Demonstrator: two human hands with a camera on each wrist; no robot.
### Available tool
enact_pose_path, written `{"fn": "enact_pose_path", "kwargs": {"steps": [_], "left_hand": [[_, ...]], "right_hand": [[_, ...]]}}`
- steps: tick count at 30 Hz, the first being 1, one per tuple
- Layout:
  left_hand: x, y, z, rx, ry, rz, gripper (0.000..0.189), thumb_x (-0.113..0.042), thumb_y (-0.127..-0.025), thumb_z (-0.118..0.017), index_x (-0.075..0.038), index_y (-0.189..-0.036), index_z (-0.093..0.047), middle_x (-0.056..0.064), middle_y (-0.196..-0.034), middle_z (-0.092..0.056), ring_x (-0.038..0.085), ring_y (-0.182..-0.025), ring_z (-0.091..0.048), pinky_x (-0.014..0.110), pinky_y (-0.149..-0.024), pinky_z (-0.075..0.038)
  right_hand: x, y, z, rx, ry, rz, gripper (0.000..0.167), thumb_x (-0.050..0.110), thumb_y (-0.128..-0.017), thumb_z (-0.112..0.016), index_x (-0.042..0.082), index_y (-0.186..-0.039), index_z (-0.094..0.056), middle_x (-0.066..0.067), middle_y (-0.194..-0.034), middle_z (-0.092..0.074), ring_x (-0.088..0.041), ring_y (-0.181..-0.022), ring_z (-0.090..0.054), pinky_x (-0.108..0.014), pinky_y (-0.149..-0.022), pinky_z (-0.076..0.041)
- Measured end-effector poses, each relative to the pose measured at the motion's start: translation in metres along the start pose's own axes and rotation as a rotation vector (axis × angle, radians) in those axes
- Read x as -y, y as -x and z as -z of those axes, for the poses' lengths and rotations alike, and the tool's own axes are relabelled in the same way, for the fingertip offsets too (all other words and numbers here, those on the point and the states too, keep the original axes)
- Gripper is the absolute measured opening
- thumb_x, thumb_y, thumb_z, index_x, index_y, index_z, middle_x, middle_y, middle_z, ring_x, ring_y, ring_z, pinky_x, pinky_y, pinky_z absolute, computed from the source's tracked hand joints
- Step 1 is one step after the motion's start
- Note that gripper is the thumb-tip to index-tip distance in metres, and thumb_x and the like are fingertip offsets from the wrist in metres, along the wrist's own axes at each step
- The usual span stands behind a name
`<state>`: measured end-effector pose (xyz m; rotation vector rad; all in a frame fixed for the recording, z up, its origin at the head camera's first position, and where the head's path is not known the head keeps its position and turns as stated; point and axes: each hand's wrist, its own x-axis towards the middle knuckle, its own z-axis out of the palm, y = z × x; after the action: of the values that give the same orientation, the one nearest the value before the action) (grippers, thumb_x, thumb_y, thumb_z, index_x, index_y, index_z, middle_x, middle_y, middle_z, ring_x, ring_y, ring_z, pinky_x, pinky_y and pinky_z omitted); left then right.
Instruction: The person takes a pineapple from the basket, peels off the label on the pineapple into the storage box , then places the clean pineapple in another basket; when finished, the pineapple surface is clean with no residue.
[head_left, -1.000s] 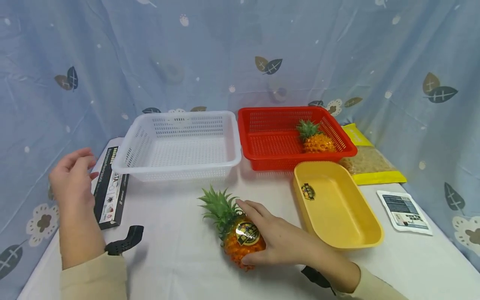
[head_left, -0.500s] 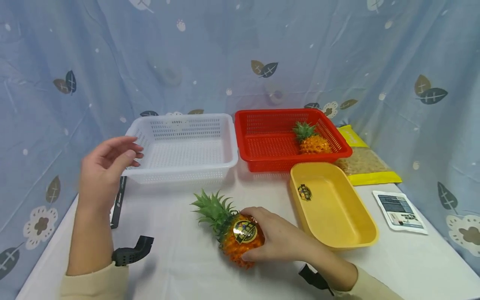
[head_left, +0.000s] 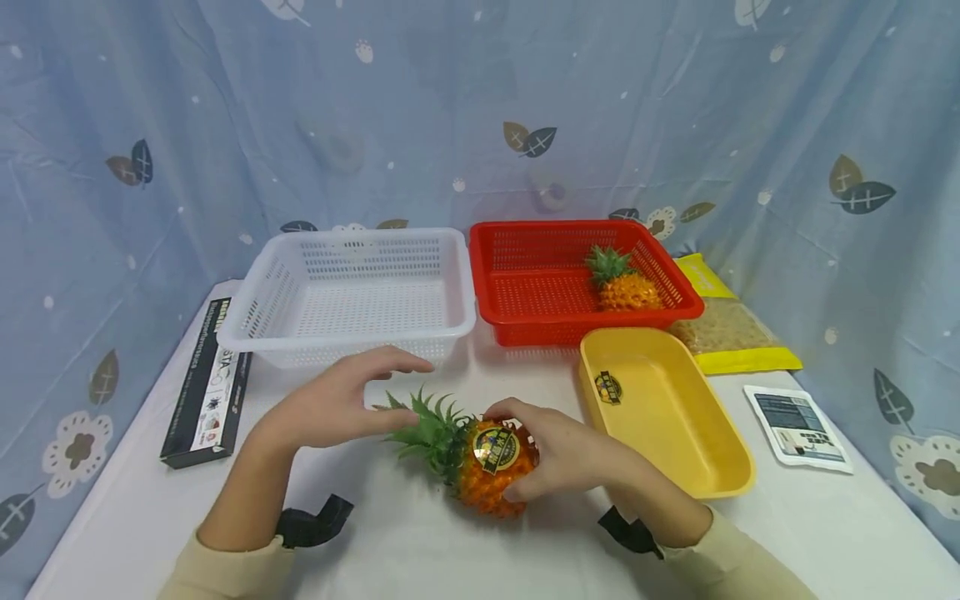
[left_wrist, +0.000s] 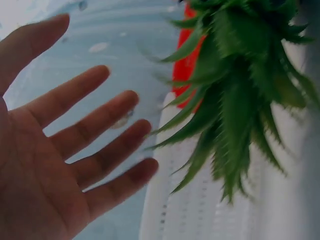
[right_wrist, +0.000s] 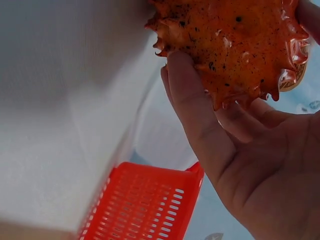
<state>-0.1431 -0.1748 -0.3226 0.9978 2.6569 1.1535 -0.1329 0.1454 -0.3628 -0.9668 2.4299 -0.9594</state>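
So the pineapple [head_left: 467, 460] lies slantwise, leafy crown [head_left: 433, 435] right by the left hand [head_left: 341, 404], fingers apart; right hand [head_left: 564, 454]'s clamped round the base end.

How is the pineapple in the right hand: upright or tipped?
The pineapple is tipped: the head view shows its leafy crown pointing sideways toward the left hand.

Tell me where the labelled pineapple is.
In the head view, the labelled pineapple is below centre, gripped by the right hand, with its leaves beside the left hand and the yellow tray to its right.
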Motion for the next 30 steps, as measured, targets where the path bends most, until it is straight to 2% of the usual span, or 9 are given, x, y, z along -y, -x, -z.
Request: {"fn": "enact_pose_path", "kwargs": {"steps": [4, 10, 14, 17, 20, 24, 27, 30], "left_hand": [[-0.001, -0.005, -0.013, 0.061, -0.006, 0.015, 0.060, -0.034, -0.084, -0.086, -0.026, -0.139, -0.063, -0.010, -0.140, -0.063, 0.017, -0.132, -0.058, 0.049, -0.111, -0.048], [0.000, -0.014, -0.034, 0.163, -0.019, 0.018, 0.066, -0.038, -0.083, -0.084, -0.021, -0.142, -0.061, -0.005, -0.142, -0.062, 0.023, -0.133, -0.057, 0.052, -0.110, -0.048], [0.000, -0.020, -0.046, 0.224, -0.057, 0.025, 0.069, -0.035, -0.083, -0.084, -0.015, -0.144, -0.060, 0.001, -0.142, -0.063, 0.025, -0.133, -0.057, 0.052, -0.110, -0.048], [-0.001, -0.022, -0.051, 0.239, -0.093, 0.017, 0.068, -0.034, -0.083, -0.084, -0.012, -0.143, -0.060, 0.004, -0.141, -0.064, 0.026, -0.131, -0.059, 0.051, -0.110, -0.049], [-0.004, -0.022, -0.053, 0.241, -0.112, 0.025, 0.066, -0.034, -0.083, -0.084, -0.011, -0.141, -0.061, 0.005, -0.139, -0.065, 0.026, -0.129, -0.060, 0.050, -0.110, -0.050], [-0.011, -0.019, -0.054, 0.241, -0.128, 0.083, 0.067, -0.037, -0.082, -0.085, -0.013, -0.140, -0.062, 0.004, -0.136, -0.065, 0.025, -0.127, -0.061, 0.050, -0.109, -0.050], [-0.017, -0.017, -0.056, 0.233, -0.146, 0.133, 0.069, -0.039, -0.080, -0.085, -0.014, -0.140, -0.063, 0.003, -0.134, -0.065, 0.025, -0.124, -0.062, 0.050, -0.106, -0.051], [-0.022, -0.016, -0.058, 0.221, -0.164, 0.156, 0.068, -0.041, -0.079, -0.086, -0.016, -0.139, -0.063, 0.003, -0.133, -0.065, 0.025, -0.121, -0.062, 0.051, -0.104, -0.052]], "right_hand": [[0.000, -0.003, 0.005, 0.033, 0.002, -0.003, 0.073, 0.025, -0.075, -0.087, 0.020, -0.139, -0.052, 0.005, -0.129, -0.064, -0.015, -0.113, -0.061, -0.030, -0.098, -0.055], [0.004, -0.008, 0.014, 0.120, 0.044, -0.010, 0.071, 0.024, -0.076, -0.086, 0.021, -0.137, -0.052, 0.006, -0.128, -0.063, -0.014, -0.109, -0.061, -0.029, -0.095, -0.054], [0.009, -0.012, 0.022, 0.191, 0.051, -0.056, 0.071, 0.025, -0.077, -0.087, 0.022, -0.137, -0.050, 0.006, -0.130, -0.062, -0.013, -0.112, -0.059, -0.028, -0.097, -0.054], [0.011, -0.014, 0.027, 0.229, 0.052, -0.080, 0.071, 0.025, -0.077, -0.087, 0.022, -0.137, -0.050, 0.006, -0.131, -0.061, -0.013, -0.116, -0.059, -0.030, -0.101, -0.053], [0.013, -0.016, 0.031, 0.249, 0.073, -0.070, 0.071, 0.023, -0.076, -0.088, 0.020, -0.138, -0.051, 0.005, -0.134, -0.061, -0.015, -0.119, -0.058, -0.036, -0.106, -0.052], [0.014, -0.018, 0.039, 0.273, 0.123, -0.051, 0.074, 0.019, -0.076, -0.087, 0.018, -0.142, -0.053, 0.003, -0.137, -0.061, -0.018, -0.125, -0.057, -0.043, -0.110, -0.050], [0.015, -0.021, 0.043, 0.298, 0.143, -0.056, 0.077, 0.017, -0.076, -0.088, 0.019, -0.145, -0.053, 0.003, -0.139, -0.060, -0.019, -0.128, -0.055, -0.045, -0.110, -0.049], [0.016, -0.023, 0.046, 0.319, 0.146, -0.070, 0.078, 0.017, -0.076, -0.089, 0.019, -0.145, -0.053, 0.003, -0.140, -0.060, -0.018, -0.128, -0.054, -0.046, -0.112, -0.048]]}}
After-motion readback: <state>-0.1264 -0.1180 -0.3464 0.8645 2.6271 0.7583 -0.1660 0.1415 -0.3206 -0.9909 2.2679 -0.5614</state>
